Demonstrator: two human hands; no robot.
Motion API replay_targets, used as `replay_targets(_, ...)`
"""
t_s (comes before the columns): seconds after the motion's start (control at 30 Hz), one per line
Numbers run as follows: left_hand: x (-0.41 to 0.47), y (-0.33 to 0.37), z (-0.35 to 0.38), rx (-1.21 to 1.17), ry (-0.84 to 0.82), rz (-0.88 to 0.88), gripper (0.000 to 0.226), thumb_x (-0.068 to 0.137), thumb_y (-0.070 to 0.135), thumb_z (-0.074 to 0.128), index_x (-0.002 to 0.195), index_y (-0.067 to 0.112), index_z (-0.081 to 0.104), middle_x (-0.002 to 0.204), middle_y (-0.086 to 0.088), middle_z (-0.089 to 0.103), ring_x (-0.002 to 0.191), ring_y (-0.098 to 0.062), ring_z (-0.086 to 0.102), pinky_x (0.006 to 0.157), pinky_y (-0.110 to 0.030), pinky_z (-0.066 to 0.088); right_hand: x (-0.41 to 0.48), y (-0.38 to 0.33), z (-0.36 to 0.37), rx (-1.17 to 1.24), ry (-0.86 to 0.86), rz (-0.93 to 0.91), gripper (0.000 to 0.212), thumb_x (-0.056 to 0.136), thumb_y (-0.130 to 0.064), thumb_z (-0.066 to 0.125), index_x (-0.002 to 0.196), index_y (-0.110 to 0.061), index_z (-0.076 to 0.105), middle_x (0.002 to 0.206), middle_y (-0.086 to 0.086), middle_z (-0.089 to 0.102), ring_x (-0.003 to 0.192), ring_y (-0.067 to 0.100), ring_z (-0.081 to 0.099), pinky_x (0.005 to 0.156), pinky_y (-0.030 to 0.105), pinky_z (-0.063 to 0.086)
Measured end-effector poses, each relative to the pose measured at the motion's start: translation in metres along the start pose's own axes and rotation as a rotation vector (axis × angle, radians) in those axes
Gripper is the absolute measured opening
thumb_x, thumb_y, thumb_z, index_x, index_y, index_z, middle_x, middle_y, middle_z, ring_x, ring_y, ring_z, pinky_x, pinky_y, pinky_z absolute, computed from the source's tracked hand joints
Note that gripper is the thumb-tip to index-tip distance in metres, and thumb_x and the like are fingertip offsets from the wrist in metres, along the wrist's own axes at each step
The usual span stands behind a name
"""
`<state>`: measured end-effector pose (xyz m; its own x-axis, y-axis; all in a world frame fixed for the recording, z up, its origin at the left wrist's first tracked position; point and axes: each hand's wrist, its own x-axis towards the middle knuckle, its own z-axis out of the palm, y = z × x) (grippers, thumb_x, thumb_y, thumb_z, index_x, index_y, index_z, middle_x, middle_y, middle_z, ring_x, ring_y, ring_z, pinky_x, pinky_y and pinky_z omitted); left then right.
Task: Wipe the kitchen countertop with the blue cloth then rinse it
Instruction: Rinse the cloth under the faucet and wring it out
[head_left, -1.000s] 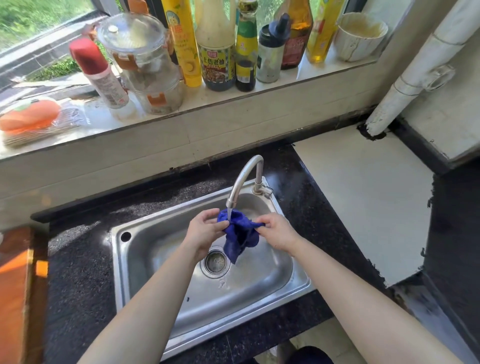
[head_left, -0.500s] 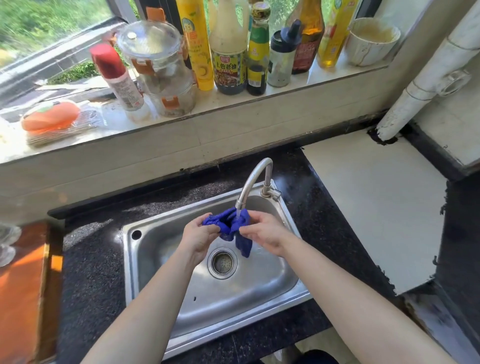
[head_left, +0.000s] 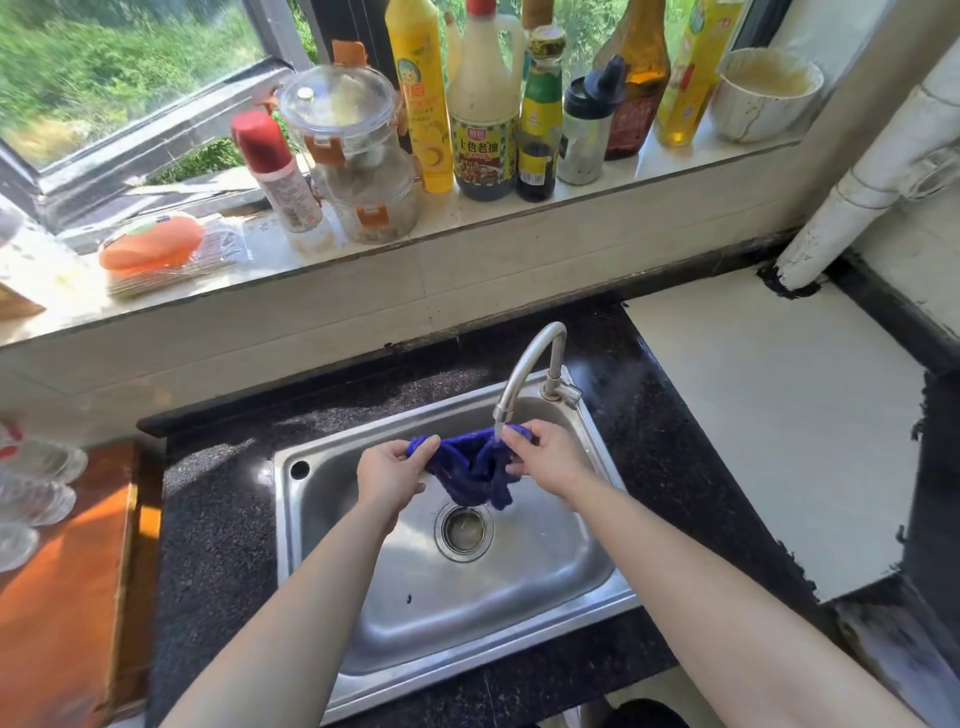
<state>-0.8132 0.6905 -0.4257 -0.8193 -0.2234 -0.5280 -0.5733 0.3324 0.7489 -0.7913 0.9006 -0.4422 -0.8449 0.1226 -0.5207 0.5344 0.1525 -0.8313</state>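
Both our hands are over the stainless steel sink (head_left: 284, 525). The crumpled dark-blue cloth (head_left: 470, 470) sags between them, right under the spout of the curved metal faucet (head_left: 524, 364) and above the round drain (head_left: 464, 530). Our left hand (head_left: 389, 475) has its fingers curled round the cloth's left end. Our right hand (head_left: 545, 462) pinches the right end, fingers bunched together. Water may be running onto it, hard to say from here. The black speckled stone countertop (head_left: 218, 519) surrounds the sink, and sauce bottles (head_left: 485, 104) line the far windowsill (head_left: 467, 221).

The left hand (head_left: 392, 470) and right hand (head_left: 545, 460) have drawn apart, stretching the blue cloth (head_left: 467, 470) out.
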Motion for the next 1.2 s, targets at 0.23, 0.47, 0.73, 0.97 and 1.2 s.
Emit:
replay_targets(0.23,-0.01,0.021,0.017,-0.211,-0.159,-0.019,0.016,0.092,0.023,0.071,0.095,0.008,0.071,0.087,-0.016,0.076,0.078,-0.029,0.074,0.076,-0.036,0.062,-0.011,-0.008,0.003,0.67,0.065,0.178,0.017,0.097,-0.012,0.064,0.113,-0.008,0.062,0.096,0.01,0.067,0.064,0.013,0.066,0.059,0.02,0.057)
replay_targets(0.47,-0.021,0.031,0.038,-0.233,-0.371,0.017,0.021,0.092,0.0,0.065,0.114,0.0,0.066,0.098,-0.019,0.074,0.084,-0.027,0.072,0.074,-0.031,0.058,-0.014,-0.01,-0.017,0.411,-0.117,0.049,0.031,0.094,0.008,0.06,0.124,0.001,0.064,0.113,0.017,0.071,0.097,0.021,0.071,0.084,0.025,0.059)
replay_targets(0.73,-0.029,0.04,0.036,-0.144,-0.304,0.121,0.007,0.09,0.015,0.071,0.095,0.016,0.077,0.087,0.0,0.075,0.079,-0.011,0.065,0.073,-0.025,0.05,-0.019,-0.01,-0.022,0.169,-0.001,-0.02,0.007,0.098,-0.022,0.064,0.105,-0.023,0.064,0.108,0.001,0.071,0.095,0.017,0.071,0.07,0.025,0.056)
replay_targets(0.97,-0.024,0.041,0.021,-0.089,-0.153,0.144,0.015,0.088,0.004,0.07,0.094,0.016,0.075,0.078,0.003,0.071,0.062,-0.001,0.06,0.057,-0.016,0.042,-0.019,-0.013,-0.009,-0.016,-0.024,0.019,0.008,0.099,-0.017,0.057,0.094,-0.022,0.059,0.088,0.004,0.066,0.075,0.022,0.06,0.066,0.034,0.049)
replay_targets(1.2,-0.016,0.034,0.007,-0.149,-0.098,0.062,0.018,0.085,0.009,0.076,0.102,0.013,0.074,0.09,-0.003,0.072,0.076,-0.011,0.061,0.068,-0.025,0.045,-0.013,-0.028,-0.013,0.135,0.017,-0.029,0.005,0.1,-0.011,0.057,0.104,-0.015,0.06,0.106,0.013,0.072,0.091,0.026,0.072,0.087,0.043,0.06)
